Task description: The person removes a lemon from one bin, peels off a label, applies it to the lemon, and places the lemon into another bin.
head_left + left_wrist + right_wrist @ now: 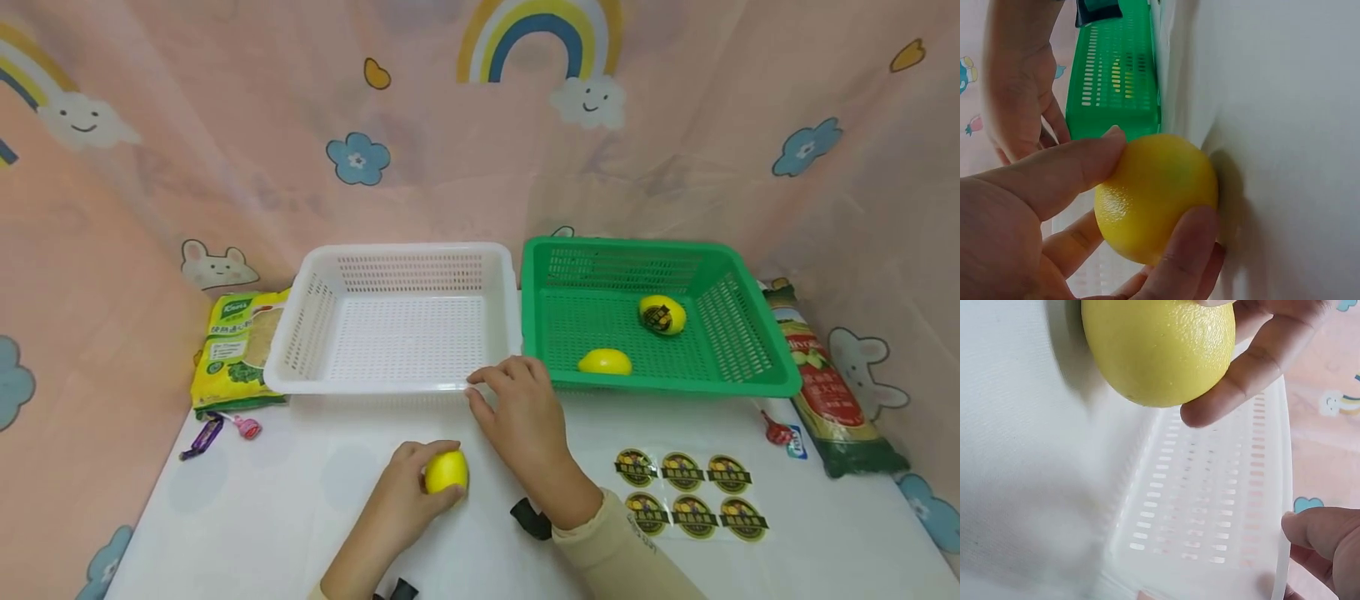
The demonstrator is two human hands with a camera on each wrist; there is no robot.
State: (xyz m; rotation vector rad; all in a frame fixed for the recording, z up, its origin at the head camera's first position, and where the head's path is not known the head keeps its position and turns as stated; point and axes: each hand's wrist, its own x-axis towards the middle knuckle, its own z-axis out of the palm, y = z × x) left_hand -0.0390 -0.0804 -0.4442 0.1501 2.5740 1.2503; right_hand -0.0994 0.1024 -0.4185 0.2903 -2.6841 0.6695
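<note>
My left hand (408,492) grips a yellow lemon (447,472) low over the white tabletop, thumb and fingers around its sides. The left wrist view shows the lemon (1154,197) close up, with no sticker on the visible face. At the front right corner of a white basket (390,387), my right hand (525,417) has its fingers bent over the rim. Up close, fingertips (1310,526) meet the basket's edge (1284,487). In the green basket (660,384) lie two lemons; one lemon (662,316) bears a dark round sticker, the other (604,362) is partly hidden by the front wall.
A clear sheet of several round stickers (690,496) lies right of my right arm. At the left are a yellow Knorr bag (236,350), a purple-wrapped candy (202,437) and a pink lollipop (247,427). Opposite are a red lollipop (777,431) and a red-and-gold bag (836,392).
</note>
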